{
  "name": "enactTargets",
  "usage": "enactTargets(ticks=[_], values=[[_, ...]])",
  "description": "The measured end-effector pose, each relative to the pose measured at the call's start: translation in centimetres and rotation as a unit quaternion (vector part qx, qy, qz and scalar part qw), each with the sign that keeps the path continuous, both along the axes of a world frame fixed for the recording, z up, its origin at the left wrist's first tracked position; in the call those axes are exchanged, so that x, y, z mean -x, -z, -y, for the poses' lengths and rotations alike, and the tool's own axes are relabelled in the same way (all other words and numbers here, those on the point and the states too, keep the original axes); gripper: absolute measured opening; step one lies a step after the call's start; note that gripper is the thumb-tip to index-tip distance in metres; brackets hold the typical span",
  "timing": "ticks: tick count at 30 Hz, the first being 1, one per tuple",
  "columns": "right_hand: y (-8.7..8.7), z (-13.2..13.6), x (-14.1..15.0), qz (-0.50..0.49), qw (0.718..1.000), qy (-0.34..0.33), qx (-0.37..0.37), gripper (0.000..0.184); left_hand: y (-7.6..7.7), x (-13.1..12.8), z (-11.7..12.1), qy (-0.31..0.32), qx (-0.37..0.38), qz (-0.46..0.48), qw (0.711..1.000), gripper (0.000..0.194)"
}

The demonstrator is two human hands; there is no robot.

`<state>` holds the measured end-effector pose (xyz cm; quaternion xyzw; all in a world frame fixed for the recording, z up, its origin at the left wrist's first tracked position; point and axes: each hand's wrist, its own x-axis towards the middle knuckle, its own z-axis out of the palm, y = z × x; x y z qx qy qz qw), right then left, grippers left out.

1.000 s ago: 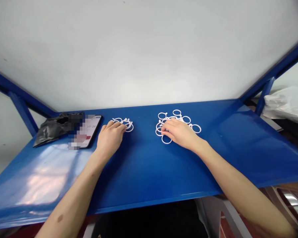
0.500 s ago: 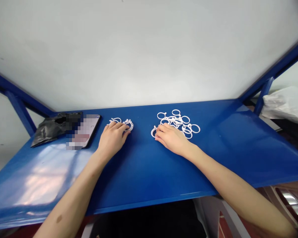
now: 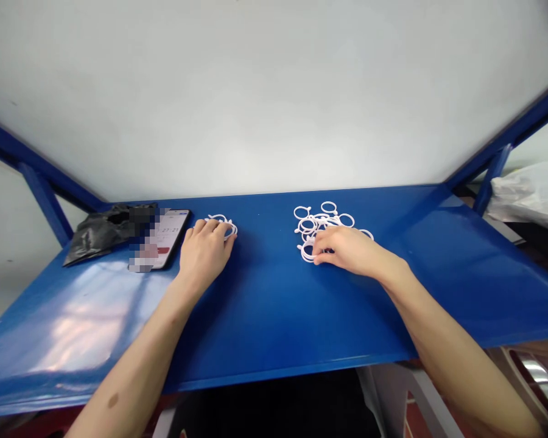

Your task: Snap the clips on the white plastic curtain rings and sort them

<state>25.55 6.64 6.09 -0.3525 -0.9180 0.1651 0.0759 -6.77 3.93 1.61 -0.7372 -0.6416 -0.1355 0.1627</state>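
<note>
Several white rings (image 3: 305, 212), each with a small knob on its edge, lie in a loose pile right of the middle of the blue table. My right hand (image 3: 344, 248) is at the near side of this pile, thumb and fingers pinched on a small bunch of white rings (image 3: 307, 258). To the left, a smaller group of white rings (image 3: 218, 217) lies partly under my left hand (image 3: 204, 246). The left fingers curl over these rings, with the thumb against their right side. My palm hides much of that group.
A phone (image 3: 176, 237) with a lit screen lies left of my left hand, beside a crumpled black plastic bag (image 3: 94, 234). Behind the blue table (image 3: 265, 316) rises a pale wall. Blue frame bars flank both sides; a white plastic bag (image 3: 532, 191) sits beyond the right one.
My right hand has shifted right and slightly nearer, with the bunch of rings at its fingertips. The left hand has lowered over its rings, which now show less.
</note>
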Motion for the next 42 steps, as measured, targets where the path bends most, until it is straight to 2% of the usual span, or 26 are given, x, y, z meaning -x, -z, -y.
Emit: enactTargets(ticks=[3, 5, 8, 10, 13, 16, 18, 20, 23, 27, 32, 34, 35, 36, 37, 38, 40, 41, 42], values=[[0.5, 0.0, 0.3, 0.023, 1.000, 0.001, 0.006, 0.016, -0.6, -0.7, 0.3, 0.038, -0.018, 0.032, 0.999, 0.029], [0.7, 0.1, 0.7, 0.035, 0.999, -0.012, -0.013, 0.016, -1.0, -1.4, 0.6, 0.097, -0.024, 0.061, 0.993, 0.027], [0.9, 0.6, 1.6, 0.033, 0.998, -0.026, -0.052, 0.011, -0.9, -3.0, 1.5, 0.211, -0.011, 0.125, 0.970, 0.023], [1.2, 1.2, 2.2, 0.009, 0.997, -0.036, -0.074, 0.008, -0.5, -4.2, 2.1, 0.258, 0.024, 0.180, 0.949, 0.019], [1.6, 2.0, 3.1, -0.042, 0.993, -0.069, -0.091, 0.009, 0.4, -5.5, 2.6, 0.238, 0.091, 0.315, 0.914, 0.031], [2.0, 2.5, 3.8, -0.080, 0.987, -0.100, -0.100, 0.012, 0.5, -5.5, 2.3, 0.240, 0.199, 0.448, 0.838, 0.041], [2.2, 2.7, 4.1, -0.087, 0.984, -0.114, -0.105, 0.014, 0.1, -4.9, 1.9, 0.255, 0.267, 0.499, 0.784, 0.037], [2.3, 2.8, 4.2, -0.091, 0.983, -0.122, -0.101, 0.016, -0.4, -4.3, 1.6, 0.261, 0.305, 0.526, 0.750, 0.035], [2.4, 2.9, 4.4, -0.103, 0.983, -0.125, -0.083, 0.016, -0.9, -3.7, 1.4, 0.261, 0.326, 0.555, 0.719, 0.041], [2.7, 3.1, 4.7, -0.116, 0.980, -0.138, -0.087, 0.021, -0.2, -3.5, 1.3, 0.245, 0.324, 0.608, 0.682, 0.035], [3.3, 3.6, 5.4, -0.120, 0.974, -0.154, -0.115, 0.028, 0.9, -3.6, 1.0, 0.226, 0.343, 0.692, 0.593, 0.026], [3.5, 3.8, 5.6, -0.113, 0.974, -0.151, -0.127, 0.028, 0.9, -3.7, 0.8, 0.226, 0.355, 0.702, 0.574, 0.026], [3.6, 3.9, 5.6, -0.106, 0.975, -0.146, -0.131, 0.027, 0.9, -3.7, 0.8, 0.227, 0.357, 0.697, 0.579, 0.026], [3.6, 3.9, 5.7, -0.096, 0.977, -0.139, -0.134, 0.027, 0.8, -3.8, 0.8, 0.229, 0.355, 0.681, 0.598, 0.026], [3.7, 3.9, 5.7, -0.085, 0.978, -0.130, -0.137, 0.027, 0.6, -3.9, 0.9, 0.228, 0.340, 0.655, 0.635, 0.025], [3.7, 3.9, 5.6, -0.074, 0.980, -0.120, -0.141, 0.026, 0.4, -3.9, 1.1, 0.225, 0.303, 0.618, 0.689, 0.023], [3.7, 3.7, 5.5, -0.059, 0.982, -0.096, -0.154, 0.023, -0.1, -4.2, 1.7, 0.227, 0.183, 0.504, 0.813, 0.020], [3.7, 3.5, 5.4, -0.053, 0.982, -0.086, -0.161, 0.022, -0.3, -4.3, 2.0, 0.238, 0.113, 0.433, 0.862, 0.019], [3.7, 3.4, 5.2, -0.048, 0.981, -0.076, -0.170, 0.021, -0.5, -4.5, 2.4, 0.268, 0.069, 0.361, 0.891, 0.018]])
